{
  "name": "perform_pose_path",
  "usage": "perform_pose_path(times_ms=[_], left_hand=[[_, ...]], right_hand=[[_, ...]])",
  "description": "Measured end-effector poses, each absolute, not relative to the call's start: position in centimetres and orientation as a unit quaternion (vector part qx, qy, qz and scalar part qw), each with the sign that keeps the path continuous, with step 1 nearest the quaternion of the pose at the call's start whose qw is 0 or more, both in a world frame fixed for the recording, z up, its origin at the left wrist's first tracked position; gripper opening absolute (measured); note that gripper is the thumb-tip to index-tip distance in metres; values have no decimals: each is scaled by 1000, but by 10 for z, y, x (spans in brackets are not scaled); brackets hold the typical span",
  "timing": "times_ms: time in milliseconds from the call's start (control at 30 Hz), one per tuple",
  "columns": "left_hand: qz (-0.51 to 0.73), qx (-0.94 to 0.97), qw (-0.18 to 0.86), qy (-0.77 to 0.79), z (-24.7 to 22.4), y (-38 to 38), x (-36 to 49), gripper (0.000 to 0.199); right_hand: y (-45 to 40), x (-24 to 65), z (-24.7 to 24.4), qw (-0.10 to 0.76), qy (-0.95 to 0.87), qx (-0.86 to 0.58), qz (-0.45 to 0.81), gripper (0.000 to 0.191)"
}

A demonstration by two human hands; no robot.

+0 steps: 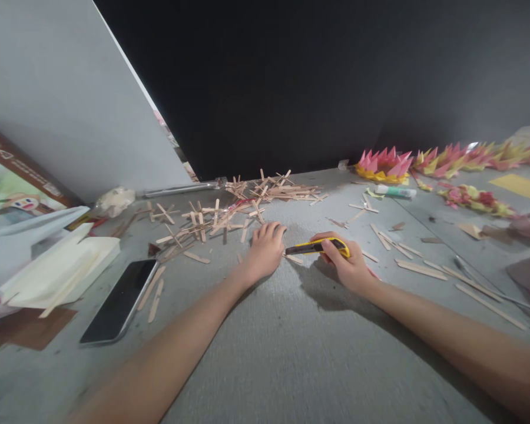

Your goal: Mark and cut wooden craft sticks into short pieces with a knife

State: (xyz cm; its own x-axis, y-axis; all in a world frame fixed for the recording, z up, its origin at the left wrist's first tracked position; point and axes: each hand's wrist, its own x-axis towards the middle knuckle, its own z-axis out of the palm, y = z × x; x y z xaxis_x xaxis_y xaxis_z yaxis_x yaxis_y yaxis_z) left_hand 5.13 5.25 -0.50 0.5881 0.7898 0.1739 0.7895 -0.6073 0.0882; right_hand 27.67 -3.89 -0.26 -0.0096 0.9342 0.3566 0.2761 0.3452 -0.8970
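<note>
My right hand (342, 259) is wrapped round a yellow and black utility knife (315, 246), its tip pointing left toward my other hand. My left hand (266, 248) rests on the grey table (265, 365), fingers curled down; whatever is beneath them is hidden. A short wooden stick piece (294, 258) lies under the knife's tip, between the hands. Beyond my left hand lies a pile of wooden sticks (287, 192), some joined in crosses.
A phone (120, 301) and a white paper tray (62, 268) are at the left. Loose sticks (421, 270), a glue stick (395, 192) and pink and yellow folded-paper pieces (384, 166) lie right. A black panel (291, 82) stands behind.
</note>
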Motion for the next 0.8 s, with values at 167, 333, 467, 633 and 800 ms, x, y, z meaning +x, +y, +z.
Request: perform_pose_path(times_ms=[167,333,467,633,800], left_hand=[[103,890,1,443,-4,51,52,49],[109,889,-2,445,-4,51,53,46],[113,888,1,445,-5,52,53,46],[119,888,1,444,-8,53,52,46],[112,886,6,450,-4,51,53,47]], right_hand=[[-38,277,-4,521,-636,-474,316,43],[-38,276,-4,525,-634,-467,323,42],[-38,276,-4,527,-632,-468,321,42],[-38,276,-5,527,-631,-470,321,42],[-38,276,-5,525,-632,-471,322,42]])
